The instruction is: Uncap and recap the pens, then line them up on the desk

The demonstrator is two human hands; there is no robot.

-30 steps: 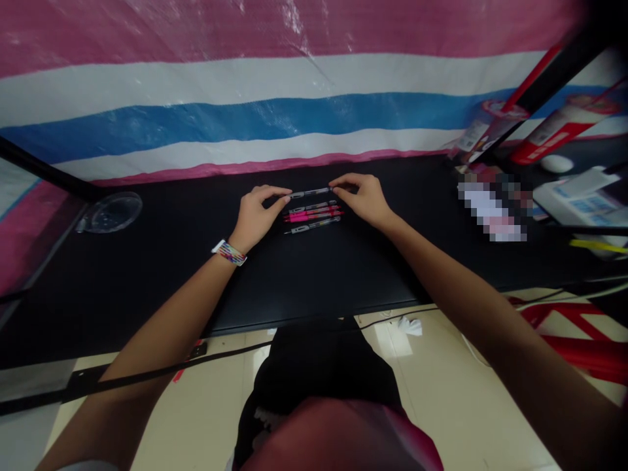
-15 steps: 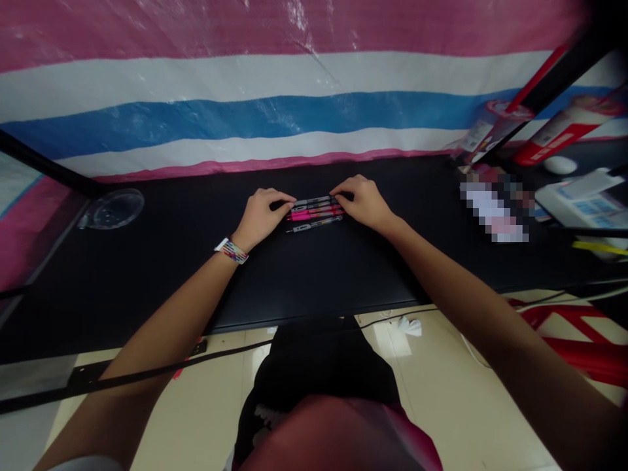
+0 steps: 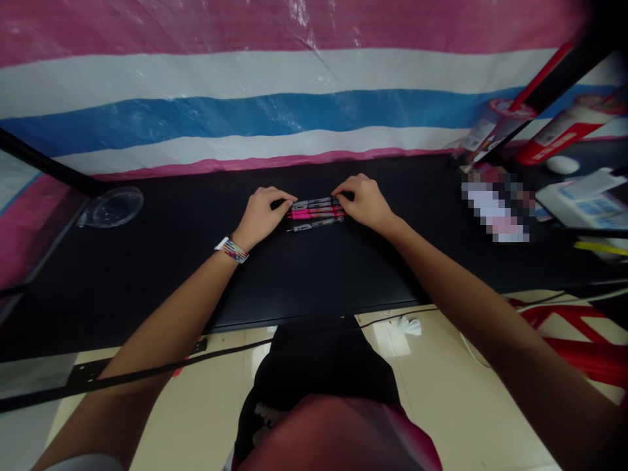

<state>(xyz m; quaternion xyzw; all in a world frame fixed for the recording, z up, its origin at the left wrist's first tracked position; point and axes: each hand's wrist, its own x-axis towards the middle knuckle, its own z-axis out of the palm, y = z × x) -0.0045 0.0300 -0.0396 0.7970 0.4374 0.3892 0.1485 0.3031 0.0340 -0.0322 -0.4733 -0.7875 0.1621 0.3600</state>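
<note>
Several pens lie side by side on the black table [image 3: 314, 275]. The upper ones are grey and clear [image 3: 314, 203], a pink pen [image 3: 307, 214] with red at its right lies below them, and a separate grey pen [image 3: 316, 225] is nearest the table's front edge. My left hand [image 3: 263, 214] pinches the left ends of the upper pens between thumb and fingers. At their right ends my right hand [image 3: 364, 201] is closed in the same way. A colourful band is round my left wrist.
A clear round lid [image 3: 118, 207] lies at the left. On the right stand a cup with a red straw [image 3: 493, 127] and a red and white cup [image 3: 564, 131], near a white rounded object [image 3: 562, 165] and a white box [image 3: 589, 203]. A striped sheet hangs behind.
Both hands and the pens between them look almost the same. The view has shifted very slightly.
</note>
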